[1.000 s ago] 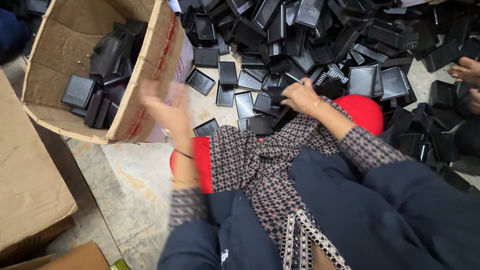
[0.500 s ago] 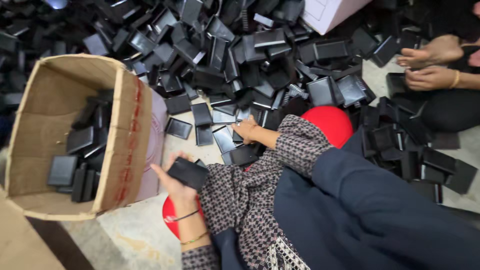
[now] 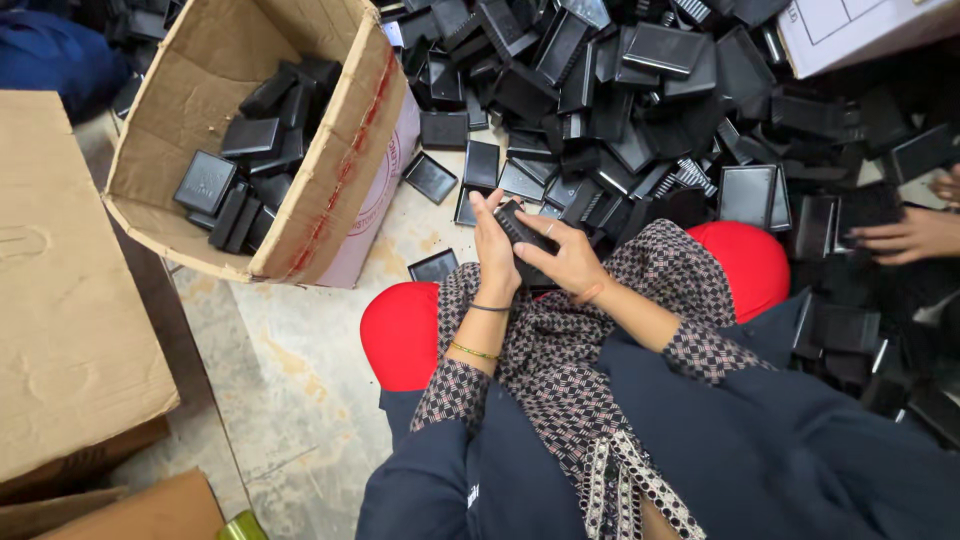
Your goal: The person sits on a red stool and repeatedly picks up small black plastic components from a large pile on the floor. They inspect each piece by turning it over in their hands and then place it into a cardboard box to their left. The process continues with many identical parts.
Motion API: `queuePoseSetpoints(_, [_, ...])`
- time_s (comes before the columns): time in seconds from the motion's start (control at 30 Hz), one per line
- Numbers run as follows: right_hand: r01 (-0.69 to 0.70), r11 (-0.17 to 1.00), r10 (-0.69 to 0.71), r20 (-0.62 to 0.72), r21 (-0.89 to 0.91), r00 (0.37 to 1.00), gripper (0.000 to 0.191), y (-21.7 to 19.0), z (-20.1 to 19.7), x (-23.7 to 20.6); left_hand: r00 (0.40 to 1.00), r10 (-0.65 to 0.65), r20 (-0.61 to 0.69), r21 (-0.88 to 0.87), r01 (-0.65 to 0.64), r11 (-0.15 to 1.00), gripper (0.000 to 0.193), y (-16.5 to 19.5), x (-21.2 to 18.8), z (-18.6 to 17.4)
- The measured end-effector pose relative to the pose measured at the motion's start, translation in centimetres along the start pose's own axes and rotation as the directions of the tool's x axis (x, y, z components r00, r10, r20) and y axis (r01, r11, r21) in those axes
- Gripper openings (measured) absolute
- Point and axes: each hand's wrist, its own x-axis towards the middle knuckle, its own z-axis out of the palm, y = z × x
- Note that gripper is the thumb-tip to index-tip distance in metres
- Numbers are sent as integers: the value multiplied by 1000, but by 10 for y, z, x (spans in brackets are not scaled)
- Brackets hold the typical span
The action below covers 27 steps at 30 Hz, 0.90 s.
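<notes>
Gripping a small black case (image 3: 522, 238) between both hands above my lap, I am pressing my left hand (image 3: 494, 240) along its near side while my right hand (image 3: 567, 262) is clamping the far side, fingers curled tight on it. The case is looking smooth, hard and flat-sided, so I am judging it could slip from my fingers and drop among the heap of black cases (image 3: 640, 110) spreading across the floor ahead, where it would be lost among lookalikes. To my left a worn cardboard box (image 3: 330, 170), its rim torn and soft, is holding more cases. Another person's hand (image 3: 905, 235) is reaching into the heap at right.
</notes>
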Motion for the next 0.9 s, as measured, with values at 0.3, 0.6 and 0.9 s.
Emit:
queuePoseSetpoints(0.3, [-1,933,8,18,-360,1000,54,-15,-6,-29,975,220,-30,144,-214,966,67,14,-25,-24])
queuePoseSetpoints(0.6, [154,905,-55,249,-397,967,43,55,-13,13,423,894,145,765,-621,169,30,218,15,-93])
queuePoseSetpoints(0.9, [32,757,221,303,-653,927,43,101,-20,19,810,585,-44,598,-448,665,66,67,-4,-76])
